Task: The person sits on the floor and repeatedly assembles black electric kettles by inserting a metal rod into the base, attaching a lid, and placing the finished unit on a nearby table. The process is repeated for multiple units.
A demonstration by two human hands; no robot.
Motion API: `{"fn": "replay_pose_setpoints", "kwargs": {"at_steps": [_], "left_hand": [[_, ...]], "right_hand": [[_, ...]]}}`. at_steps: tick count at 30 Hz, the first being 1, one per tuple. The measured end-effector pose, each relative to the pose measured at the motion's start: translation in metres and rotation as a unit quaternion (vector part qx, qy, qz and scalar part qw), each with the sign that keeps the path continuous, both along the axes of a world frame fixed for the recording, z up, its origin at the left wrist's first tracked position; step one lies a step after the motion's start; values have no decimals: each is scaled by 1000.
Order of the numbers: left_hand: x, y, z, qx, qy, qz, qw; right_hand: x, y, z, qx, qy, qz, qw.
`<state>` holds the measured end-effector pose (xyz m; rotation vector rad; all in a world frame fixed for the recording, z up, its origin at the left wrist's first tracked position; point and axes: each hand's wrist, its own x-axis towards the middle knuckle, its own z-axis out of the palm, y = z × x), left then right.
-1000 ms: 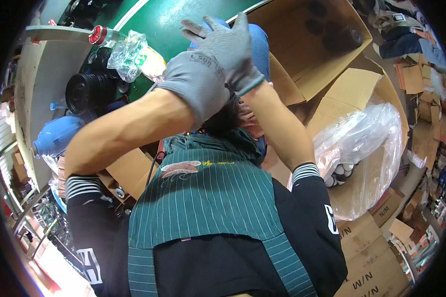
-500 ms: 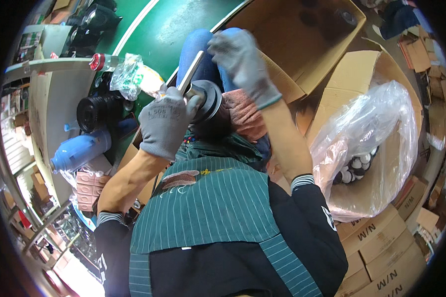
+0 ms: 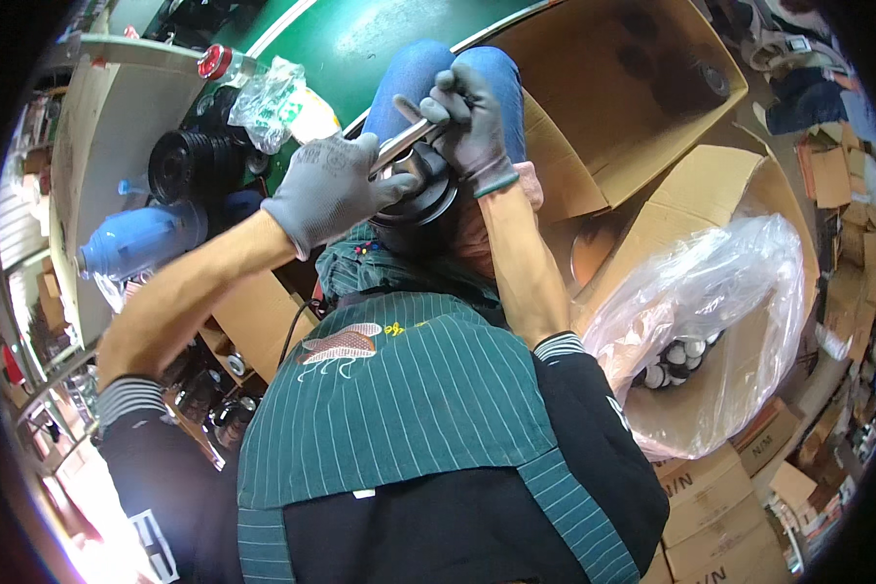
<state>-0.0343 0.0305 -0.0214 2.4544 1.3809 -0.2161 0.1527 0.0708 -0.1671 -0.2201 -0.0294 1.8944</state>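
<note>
1. Black round pulley-like disc of metal (image 3: 420,190), with a silvery metal rod (image 3: 399,148) running across its top, sits in front of the person's chest, above the blue-jeaned knee (image 3: 428,73), between the two gloved hands.
2. Left hand (image 3: 326,187), in a grey knitted work glove, is closed around the lower left end of the rod; its fingers wrap the rod and its thumb lies against the disc's rim.
3. Right hand (image 3: 472,122), in a darker grey glove, is curled over the rod's upper right end, with the fingertips bent down and touching the disc's far side.
4. Both forearms are bare, with the striped cuffs of a dark jacket pushed up toward the elbows; a green pinstriped apron (image 3: 409,409) covers the chest below.
5. To the left, a stack of similar black ribbed discs (image 3: 190,165) rests on a bench, just beside a crumpled clear plastic bag (image 3: 273,92) and a red-capped bottle (image 3: 219,63).
6. A pale blue plastic jug (image 3: 131,238) lies on its side lower down on the left.
7. To the right, an open brown cardboard box (image 3: 642,88) holds dark round parts, apart from the hands.
8. Lower right, a clear plastic liner bag (image 3: 711,321) stands open inside another carton, with small black-and-white round parts (image 3: 676,355) at its bottom.
9. A green floor surface (image 3: 380,34) shows beyond the knee.
</note>
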Motion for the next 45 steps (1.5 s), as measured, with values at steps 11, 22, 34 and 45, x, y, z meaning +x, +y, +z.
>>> {"fn": "replay_pose_setpoints", "kwargs": {"at_steps": [11,22,34,45], "left_hand": [[-54,63,-28,-57,-128,-238,961],[-48,113,-76,40,-260,-448,855],[-60,98,-74,-62,-426,105,896],[-76,196,-181,17,-74,315,946]], "right_hand": [[1,-70,47,156,-111,-154,969],[-21,-111,64,319,-396,-313,802],[34,-118,68,135,-691,74,706],[20,-142,100,332,-783,-52,523]]}}
